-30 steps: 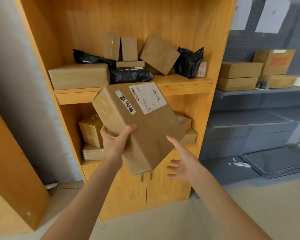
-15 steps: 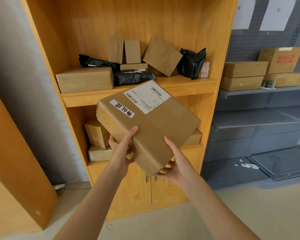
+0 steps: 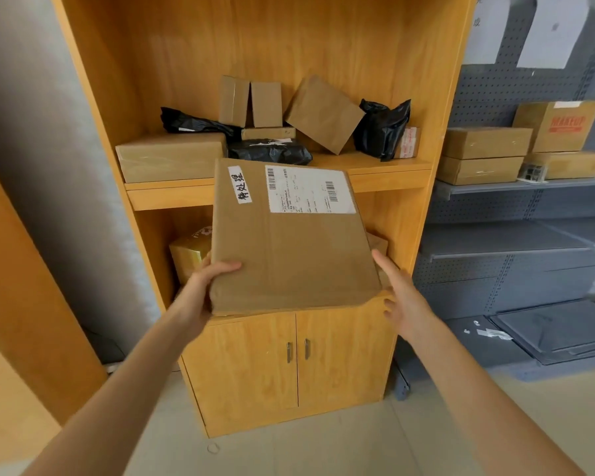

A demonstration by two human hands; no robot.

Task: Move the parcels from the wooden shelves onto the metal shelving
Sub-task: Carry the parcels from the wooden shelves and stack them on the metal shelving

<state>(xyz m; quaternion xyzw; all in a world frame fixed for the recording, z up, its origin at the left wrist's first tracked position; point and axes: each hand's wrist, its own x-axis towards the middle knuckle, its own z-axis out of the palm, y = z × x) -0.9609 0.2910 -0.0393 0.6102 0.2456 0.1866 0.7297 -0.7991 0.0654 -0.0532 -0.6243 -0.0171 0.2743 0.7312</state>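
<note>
Wooden shelves [image 3: 169, 198] face me, with grey metal shelving [image 3: 495, 242] to their right. Before them, my left hand [image 3: 202, 291] grips the labelled cardboard parcel [image 3: 291, 259] by its left edge; my right hand [image 3: 403, 298] lies flat against its right edge.

A grey wall [image 3: 49, 166] meets a pale floor [image 3: 358, 448]; white papers [image 3: 550, 32] hang on grey pegboard [image 3: 495, 94].

head cam | faces forward-down | near wooden shelves [image 3: 165, 198] (only view)
</note>
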